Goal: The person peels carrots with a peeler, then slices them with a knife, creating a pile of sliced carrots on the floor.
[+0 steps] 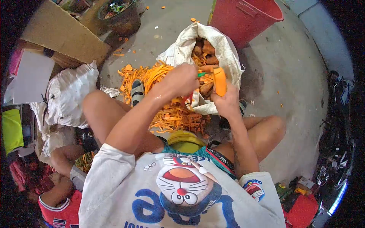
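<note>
Head camera looks down on the right hand (228, 100), fingers wrapped round the lower end of a peeled bright orange carrot (219, 81), held upright. Left hand (183, 79) is just beside it, closed in a fist on a green-handled peeler (201, 74), its tip at the carrot. Right behind both sits an open white woven sack (228, 49) full of brown unpeeled carrots (207, 47). Under the hands, a heap of orange peel strips (167, 114) covers the grey concrete floor (289, 76) between the knees. Red plastic bucket (247, 17) stands beyond the sack; another person's arm (61, 192) shows at lower left
</note>
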### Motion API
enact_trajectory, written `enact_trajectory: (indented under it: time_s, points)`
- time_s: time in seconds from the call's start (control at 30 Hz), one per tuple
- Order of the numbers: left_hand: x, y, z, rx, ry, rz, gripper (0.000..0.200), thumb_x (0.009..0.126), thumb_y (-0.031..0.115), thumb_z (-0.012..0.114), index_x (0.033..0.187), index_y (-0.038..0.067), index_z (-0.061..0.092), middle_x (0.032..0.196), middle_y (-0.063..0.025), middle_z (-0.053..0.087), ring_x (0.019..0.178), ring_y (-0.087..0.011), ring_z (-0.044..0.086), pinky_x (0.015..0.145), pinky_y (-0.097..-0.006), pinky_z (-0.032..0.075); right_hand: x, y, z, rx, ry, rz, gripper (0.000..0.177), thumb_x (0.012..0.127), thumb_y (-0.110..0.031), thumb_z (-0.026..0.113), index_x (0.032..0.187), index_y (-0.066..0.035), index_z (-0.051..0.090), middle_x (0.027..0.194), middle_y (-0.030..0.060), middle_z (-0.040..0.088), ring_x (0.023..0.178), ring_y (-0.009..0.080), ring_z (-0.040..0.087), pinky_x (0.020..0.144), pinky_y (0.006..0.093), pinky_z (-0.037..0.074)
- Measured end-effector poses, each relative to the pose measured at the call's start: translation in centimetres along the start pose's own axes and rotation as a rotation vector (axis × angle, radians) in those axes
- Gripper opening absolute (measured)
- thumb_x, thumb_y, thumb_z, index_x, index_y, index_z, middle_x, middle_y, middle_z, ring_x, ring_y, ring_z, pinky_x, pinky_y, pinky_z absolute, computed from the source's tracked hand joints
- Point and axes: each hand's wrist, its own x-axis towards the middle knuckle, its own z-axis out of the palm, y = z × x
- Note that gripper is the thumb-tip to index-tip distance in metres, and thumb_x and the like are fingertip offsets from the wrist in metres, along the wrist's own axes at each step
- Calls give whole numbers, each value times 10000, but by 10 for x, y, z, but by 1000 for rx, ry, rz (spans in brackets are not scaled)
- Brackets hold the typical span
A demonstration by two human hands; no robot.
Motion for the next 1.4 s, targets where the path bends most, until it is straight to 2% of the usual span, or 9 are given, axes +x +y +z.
enact_trajectory:
  time_s: [0.27,0.4,0.67,0.8,0.87,0.93,1.0,1.1,1.4]
  points:
    - [23,-87,14,273,-151,-152,258,801,139,606,927,-78,669,944,-297,703,907,-470,688,822,-505,561,2,7,2,-60,86,-255,187,791,-38,692,968,8,651,847,158,697,716,288,674,692,377,535]
    - [16,-63,-18,188,-132,-175,281,818,180,629,966,-53,677,968,-301,703,936,-454,694,819,-496,558,43,-3,-45,507,72,313,272,789,-81,682,1055,-76,628,855,5,618,649,89,558,545,233,441]
    - [5,-57,-31,153,16,-118,275,803,144,654,1007,-41,649,952,-299,696,940,-471,685,817,-514,543,254,-20,-188,955,350,199,280,975,-364,646,1094,-111,653,924,19,684,733,121,611,651,293,509]
    - [-20,-22,-74,31,209,-64,241,811,79,654,1023,-32,625,928,-303,686,911,-480,676,800,-517,536,216,121,-78,173,-142,-117,223,946,-206,577,1092,-70,676,873,35,697,735,147,620,676,280,483]
    - [-25,-21,-90,-3,264,-57,236,813,58,651,1031,-28,620,921,-303,682,896,-482,673,787,-513,532,150,166,3,-18,-295,400,194,944,-126,570,993,-7,715,812,76,705,669,184,643,597,325,521]
    - [-26,-30,-98,-37,389,6,238,822,40,633,1054,-13,626,913,-308,672,870,-483,669,757,-498,518,89,307,74,-198,-271,-199,234,975,-210,639,976,14,707,755,124,693,637,213,673,585,386,560]
    - [-29,-37,-106,-65,469,4,235,829,33,629,1061,-7,626,895,-307,662,858,-474,669,738,-481,507,60,377,147,-134,-46,718,414,821,-435,730,986,-57,772,1076,257,728,1014,395,704,865,463,560]
    - [-34,-37,-122,-18,543,-42,213,855,46,654,1059,-9,625,893,-293,669,843,-454,674,742,-468,509,47,239,139,-295,18,727,569,892,-435,752,1033,113,690,1069,278,714,944,328,738,756,444,584]
    - [-24,-36,-111,-30,644,-16,193,885,64,710,1039,-17,626,879,-259,679,817,-403,679,730,-442,514,38,207,156,-394,9,666,820,800,-506,795,1313,95,577,1223,284,678,1137,395,663,967,445,510]
